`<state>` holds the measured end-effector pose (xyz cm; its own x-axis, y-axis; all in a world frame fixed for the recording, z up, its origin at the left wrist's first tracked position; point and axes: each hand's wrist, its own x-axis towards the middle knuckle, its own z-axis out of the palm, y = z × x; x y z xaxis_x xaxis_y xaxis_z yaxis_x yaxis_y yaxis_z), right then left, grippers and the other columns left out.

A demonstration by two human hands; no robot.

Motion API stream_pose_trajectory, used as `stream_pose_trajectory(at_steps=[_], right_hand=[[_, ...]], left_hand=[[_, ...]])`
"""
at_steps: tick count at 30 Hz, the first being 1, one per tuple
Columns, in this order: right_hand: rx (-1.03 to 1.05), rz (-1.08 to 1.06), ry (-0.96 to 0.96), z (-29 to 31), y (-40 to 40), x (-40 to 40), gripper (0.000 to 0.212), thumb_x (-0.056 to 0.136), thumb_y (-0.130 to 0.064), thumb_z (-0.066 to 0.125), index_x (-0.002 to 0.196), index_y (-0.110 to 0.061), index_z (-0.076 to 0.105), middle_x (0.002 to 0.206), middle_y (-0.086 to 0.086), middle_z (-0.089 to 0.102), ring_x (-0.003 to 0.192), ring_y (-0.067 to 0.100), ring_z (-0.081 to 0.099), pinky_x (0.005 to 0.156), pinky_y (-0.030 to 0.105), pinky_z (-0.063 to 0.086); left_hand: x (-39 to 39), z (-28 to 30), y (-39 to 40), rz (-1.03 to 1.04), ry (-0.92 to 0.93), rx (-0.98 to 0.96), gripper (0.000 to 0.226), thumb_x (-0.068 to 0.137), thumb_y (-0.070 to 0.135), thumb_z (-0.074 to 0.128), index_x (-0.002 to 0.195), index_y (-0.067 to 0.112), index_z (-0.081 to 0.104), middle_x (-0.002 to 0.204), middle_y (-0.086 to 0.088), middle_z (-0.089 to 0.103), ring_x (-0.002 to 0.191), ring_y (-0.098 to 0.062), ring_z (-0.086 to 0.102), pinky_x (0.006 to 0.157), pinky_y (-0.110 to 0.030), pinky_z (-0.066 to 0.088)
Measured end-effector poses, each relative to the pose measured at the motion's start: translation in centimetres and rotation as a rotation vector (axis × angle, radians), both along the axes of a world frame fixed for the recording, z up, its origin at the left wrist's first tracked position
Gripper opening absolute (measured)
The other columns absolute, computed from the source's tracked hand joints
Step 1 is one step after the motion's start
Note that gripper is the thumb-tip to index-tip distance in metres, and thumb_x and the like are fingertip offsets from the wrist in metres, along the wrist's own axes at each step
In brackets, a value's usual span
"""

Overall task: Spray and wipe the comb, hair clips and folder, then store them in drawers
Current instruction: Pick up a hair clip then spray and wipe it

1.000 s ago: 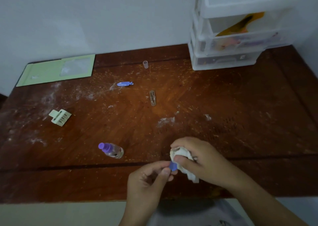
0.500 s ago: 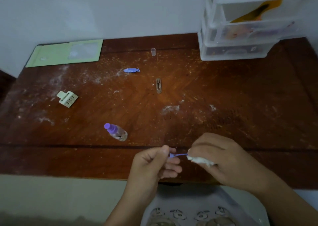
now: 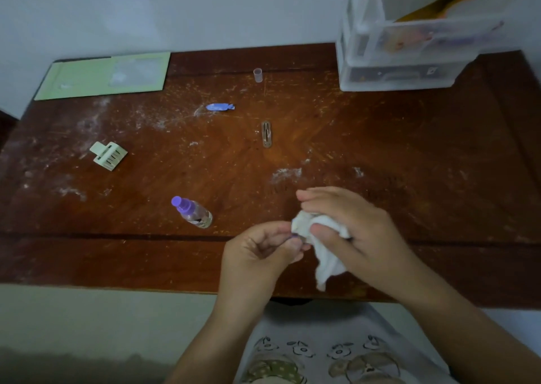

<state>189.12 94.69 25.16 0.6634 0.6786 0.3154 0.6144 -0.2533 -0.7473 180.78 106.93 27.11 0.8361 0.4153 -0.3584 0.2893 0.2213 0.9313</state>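
Wooden table point(image 3: 380, 155), dusty w/ white residue. Clear drawer unit point(image 3: 409, 70) at rear right; no legible labels. Green folder point(image 3: 102, 75) flat at rear left corner. Right hand point(image 3: 351, 228): fingers curled, gripping white cloth point(image 3: 325, 243) at near edge. Left hand point(image 3: 260, 252): fingertips pinching purple hair clip point(image 3: 294, 235), touching cloth, mostly hidden. Spray bottle point(image 3: 193, 212), label unreadable, left of hands. Cream comb point(image 3: 109, 155) far left. Blue clip point(image 3: 219, 107) and metal clip point(image 3: 266, 133) mid-table, apart.

Small clear cap point(image 3: 258, 75) on wooden table point(image 3: 409, 155)
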Motion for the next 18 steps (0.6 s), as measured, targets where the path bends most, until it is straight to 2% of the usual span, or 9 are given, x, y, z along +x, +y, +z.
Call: stream_pose_trajectory(at_steps=[2, 4, 6, 9, 11, 13, 14, 16, 18], right_hand=[[-0.058, -0.009, 0.009, -1.2, 0.9, 0.0, 0.037, 0.086, -0.039, 0.045, 0.110, -0.016, 0.060, 0.114, -0.017, 0.050, 0.113, -0.001, 0.043, 0.095, 0.019, 0.033], [-0.056, 0.018, 0.159, -1.7, 1.1, 0.2, 0.041, 0.083, -0.040, 0.043, 0.111, -0.015, 0.060, 0.110, -0.028, 0.047, 0.104, -0.012, 0.044, 0.087, 0.006, 0.035], [-0.068, 0.020, 0.204, -2.1, 0.8, -0.1, 0.041, 0.081, -0.043, 0.041, 0.106, -0.015, 0.060, 0.095, -0.030, 0.046, 0.092, -0.016, 0.046, 0.077, 0.002, 0.037], [-0.069, -0.063, 0.166, -2.5, 0.6, -0.5, 0.033, 0.080, -0.037, 0.042, 0.090, -0.012, 0.060, 0.081, -0.021, 0.048, 0.082, -0.004, 0.049, 0.070, 0.006, 0.038], [-0.086, -0.103, 0.127, -2.9, 0.3, -0.3, 0.025, 0.081, -0.029, 0.048, 0.085, -0.007, 0.060, 0.078, -0.009, 0.053, 0.078, 0.005, 0.049, 0.071, 0.006, 0.037], [-0.123, -0.190, 0.100, -3.7, -0.5, 0.6, 0.011, 0.081, -0.017, 0.056, 0.081, -0.007, 0.061, 0.077, -0.003, 0.056, 0.072, 0.005, 0.049, 0.070, 0.002, 0.035], [-0.128, -0.241, 0.158, -3.9, -1.2, 1.4, 0.004, 0.083, -0.011, 0.058, 0.079, -0.012, 0.060, 0.076, -0.006, 0.057, 0.071, 0.006, 0.050, 0.069, 0.002, 0.035], [-0.084, -0.362, 0.374, -3.7, -2.5, 2.3, 0.021, 0.085, -0.006, 0.059, 0.074, -0.023, 0.055, 0.076, -0.011, 0.057, 0.070, 0.007, 0.053, 0.063, 0.002, 0.039], [0.011, -0.415, 0.507, -3.1, -3.1, 2.6, 0.021, 0.084, -0.013, 0.062, 0.075, -0.030, 0.055, 0.077, -0.011, 0.058, 0.068, 0.003, 0.056, 0.058, 0.005, 0.043]], left_hand=[[0.0, 0.1, -0.1, -0.024, -0.034, 0.067, 0.026, 0.077, -0.008, 0.059, 0.075, 0.016, 0.069, 0.062, 0.000, 0.072, 0.060, -0.007, 0.067, 0.058, -0.014, 0.053], [-0.1, 0.0, 0.0, -0.029, -0.044, 0.110, 0.027, 0.077, -0.007, 0.060, 0.074, 0.018, 0.070, 0.062, -0.001, 0.071, 0.060, -0.007, 0.066, 0.058, -0.015, 0.053], [-0.4, -0.4, -0.1, -0.017, -0.019, 0.119, 0.030, 0.078, -0.009, 0.059, 0.070, 0.018, 0.069, 0.060, -0.001, 0.071, 0.058, -0.008, 0.065, 0.058, -0.015, 0.053], [-0.7, -0.9, -0.4, 0.031, 0.027, 0.087, 0.032, 0.078, -0.010, 0.058, 0.064, 0.017, 0.067, 0.057, -0.002, 0.070, 0.054, -0.008, 0.064, 0.056, -0.015, 0.053], [-0.8, -1.2, -0.7, 0.056, 0.051, 0.072, 0.031, 0.078, -0.011, 0.058, 0.064, 0.015, 0.065, 0.055, -0.002, 0.069, 0.052, -0.007, 0.064, 0.054, -0.014, 0.052], [-1.0, -1.3, -0.6, 0.106, 0.058, 0.047, 0.029, 0.078, -0.011, 0.057, 0.066, 0.013, 0.064, 0.053, -0.002, 0.069, 0.051, -0.007, 0.064, 0.053, -0.013, 0.051], [-1.1, -1.2, -0.4, 0.135, 0.047, 0.030, 0.027, 0.079, -0.011, 0.057, 0.069, 0.013, 0.064, 0.054, -0.002, 0.069, 0.052, -0.007, 0.065, 0.052, -0.012, 0.051], [-1.2, -0.9, 0.2, 0.183, 0.018, 0.023, 0.023, 0.079, -0.010, 0.057, 0.073, 0.012, 0.064, 0.055, -0.002, 0.070, 0.052, -0.008, 0.066, 0.050, -0.011, 0.050], [-1.2, -0.7, 0.8, 0.191, -0.004, 0.029, 0.024, 0.078, -0.010, 0.057, 0.072, 0.011, 0.065, 0.054, -0.002, 0.070, 0.052, -0.008, 0.066, 0.050, -0.011, 0.050]])
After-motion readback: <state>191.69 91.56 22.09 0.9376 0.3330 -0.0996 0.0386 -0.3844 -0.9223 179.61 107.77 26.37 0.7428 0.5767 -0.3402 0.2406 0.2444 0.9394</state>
